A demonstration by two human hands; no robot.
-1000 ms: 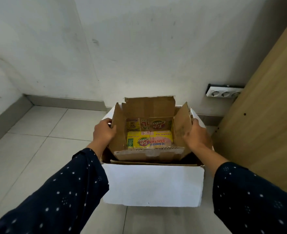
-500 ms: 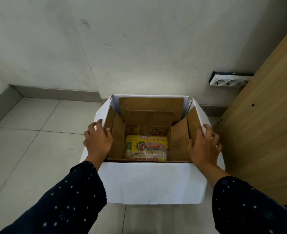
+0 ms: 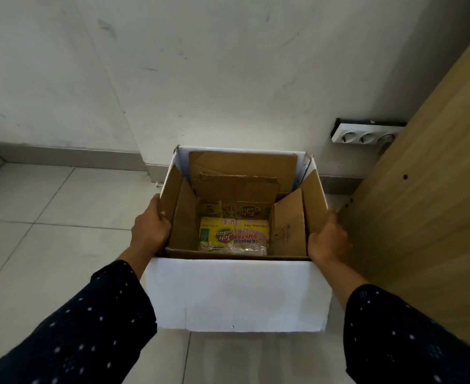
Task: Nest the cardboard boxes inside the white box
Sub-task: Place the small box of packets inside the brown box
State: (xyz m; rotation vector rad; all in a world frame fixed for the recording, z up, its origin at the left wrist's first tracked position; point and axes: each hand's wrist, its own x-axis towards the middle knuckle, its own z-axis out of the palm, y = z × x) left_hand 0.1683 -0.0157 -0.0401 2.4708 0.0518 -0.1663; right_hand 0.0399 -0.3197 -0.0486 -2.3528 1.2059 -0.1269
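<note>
Both hands clamped on the sides of a white box (image 3: 234,295) with brown boxes nested inside.

Standing on the tiled floor (image 3: 48,245), close to the wall (image 3: 200,79). Inside, fitted snugly, a cardboard box (image 3: 182,223) with flaps upright; within that, lower down, a smaller cardboard box (image 3: 289,228), flaps also raised. At the bottom, a yellow tea carton (image 3: 220,235) lying flat, touching a pale packet (image 3: 252,236) on its right. Left hand (image 3: 149,231) gripping the left rim, fingers curled over the edge. Right hand (image 3: 328,239) pressed on the right wall, fingers wrapped round out of sight. Dark dotted sleeves (image 3: 90,322) on both arms. Just right, almost touching, a wooden panel (image 3: 422,203), crowding the right hand; beyond it, a white socket strip (image 3: 365,137) on the wall. Grey skirting (image 3: 62,156) along the wall's foot.
</note>
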